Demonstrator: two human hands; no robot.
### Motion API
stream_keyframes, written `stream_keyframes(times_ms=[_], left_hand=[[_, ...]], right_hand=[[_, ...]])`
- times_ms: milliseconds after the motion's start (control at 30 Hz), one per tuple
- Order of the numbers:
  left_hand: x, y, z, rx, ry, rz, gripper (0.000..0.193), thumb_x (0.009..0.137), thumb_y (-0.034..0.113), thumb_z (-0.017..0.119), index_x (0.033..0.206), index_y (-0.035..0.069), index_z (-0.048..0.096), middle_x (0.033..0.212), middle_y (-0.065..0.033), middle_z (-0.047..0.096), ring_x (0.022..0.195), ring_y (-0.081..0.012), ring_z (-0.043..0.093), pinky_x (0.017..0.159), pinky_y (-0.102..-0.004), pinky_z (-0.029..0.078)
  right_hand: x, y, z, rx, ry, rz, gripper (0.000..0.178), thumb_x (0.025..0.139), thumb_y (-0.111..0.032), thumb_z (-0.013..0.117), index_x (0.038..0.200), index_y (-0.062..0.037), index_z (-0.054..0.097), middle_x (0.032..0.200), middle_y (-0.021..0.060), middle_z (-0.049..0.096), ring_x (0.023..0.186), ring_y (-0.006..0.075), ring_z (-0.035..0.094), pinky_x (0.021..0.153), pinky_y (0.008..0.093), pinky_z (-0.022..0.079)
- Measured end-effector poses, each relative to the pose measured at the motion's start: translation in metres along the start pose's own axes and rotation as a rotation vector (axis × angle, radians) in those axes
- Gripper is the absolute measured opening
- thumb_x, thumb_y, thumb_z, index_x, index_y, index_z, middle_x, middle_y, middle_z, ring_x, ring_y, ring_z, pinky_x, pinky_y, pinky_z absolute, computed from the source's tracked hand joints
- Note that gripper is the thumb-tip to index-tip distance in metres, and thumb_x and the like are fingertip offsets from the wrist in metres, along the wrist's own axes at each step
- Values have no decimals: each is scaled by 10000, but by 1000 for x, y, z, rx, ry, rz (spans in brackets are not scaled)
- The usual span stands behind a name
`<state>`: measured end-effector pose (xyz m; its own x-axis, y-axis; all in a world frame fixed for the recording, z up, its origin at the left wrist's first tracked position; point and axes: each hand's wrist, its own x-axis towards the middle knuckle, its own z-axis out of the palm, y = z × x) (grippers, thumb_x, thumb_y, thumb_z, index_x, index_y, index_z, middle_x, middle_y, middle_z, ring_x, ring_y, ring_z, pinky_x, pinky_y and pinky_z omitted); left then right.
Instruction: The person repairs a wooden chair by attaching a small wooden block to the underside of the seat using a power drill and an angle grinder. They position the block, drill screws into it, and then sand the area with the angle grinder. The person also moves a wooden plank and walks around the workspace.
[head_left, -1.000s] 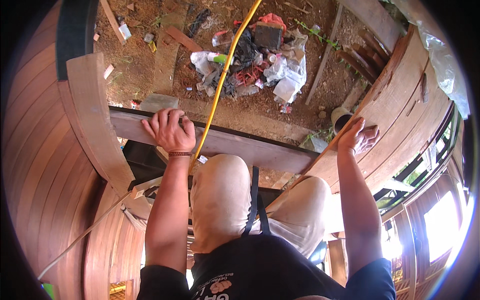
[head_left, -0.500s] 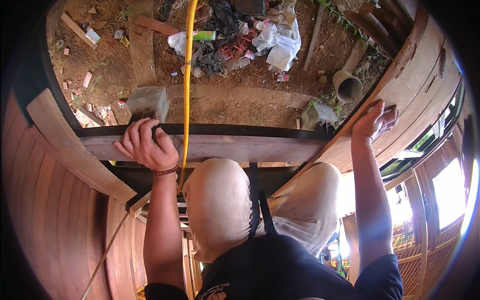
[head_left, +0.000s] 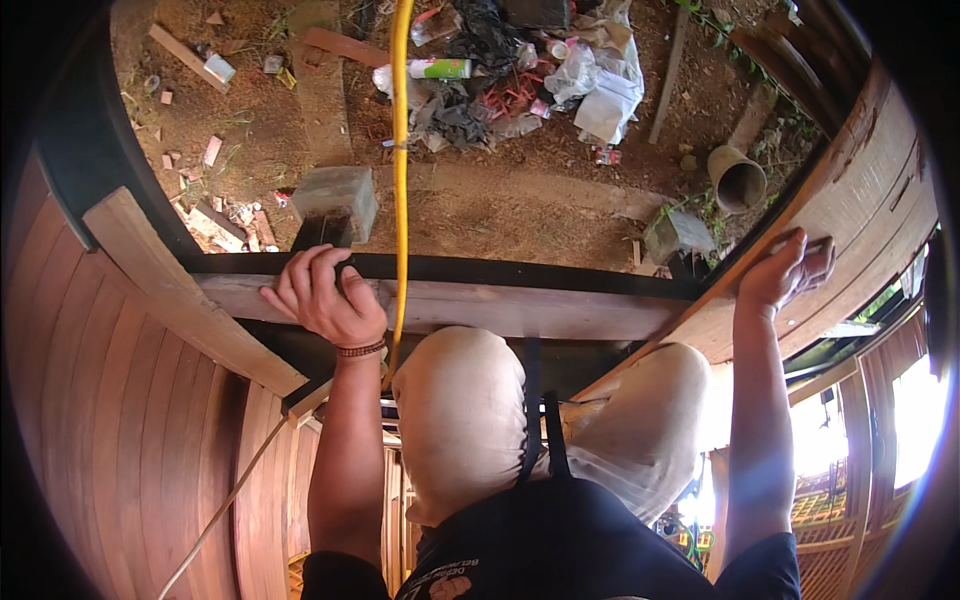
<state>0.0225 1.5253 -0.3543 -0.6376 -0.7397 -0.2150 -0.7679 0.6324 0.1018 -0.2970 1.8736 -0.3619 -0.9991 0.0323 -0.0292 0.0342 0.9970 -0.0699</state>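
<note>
My left hand [head_left: 330, 300] rests on a narrow wooden plank [head_left: 520, 308] that crosses in front of me. Its fingers bend over the far edge, where a black beam [head_left: 560, 280] runs alongside, and the thumb lies a little apart. To the right, my right hand [head_left: 785, 272] leans against a wide wooden board [head_left: 850, 205], fingers curled; whatever they may hold is hidden. My knees, in light trousers [head_left: 460, 400], are bent against the near side of the plank. A yellow cord [head_left: 401, 150] hangs over the plank just right of my left hand.
Beyond the beam lies bare ground with a heap of rubbish [head_left: 510, 85], concrete blocks [head_left: 345, 195] and a round pipe [head_left: 737, 180]. A plank-clad wall [head_left: 130, 360] rises at the left with a board [head_left: 190, 290] along its edge. A thin cord [head_left: 230, 500] slants below it.
The whole view has shifted slightly, so everything appears a little farther right and lower. Both hands keep their places on the wood.
</note>
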Motion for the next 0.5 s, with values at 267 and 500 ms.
stream_keyframes(times_ms=[267,500], left_hand=[[0,-1,-2,5,-3,0,195,773,282,507,840,161,645,1011,-11,625,1099,-256,531,1132,-532,85],[2,3,-2,29,1,21,199,778,240,501,866,156,658,999,-19,629,1083,-256,539,1110,-524,130]], right_hand=[[-1,3,4,6,19,-6,734,950,-494,449,1450,12,270,1481,204,216,1339,369,260,1102,489,251],[-2,1,2,23,19,1,733,947,-492,445,1449,11,268,1478,196,227,1333,372,263,1105,491,235]])
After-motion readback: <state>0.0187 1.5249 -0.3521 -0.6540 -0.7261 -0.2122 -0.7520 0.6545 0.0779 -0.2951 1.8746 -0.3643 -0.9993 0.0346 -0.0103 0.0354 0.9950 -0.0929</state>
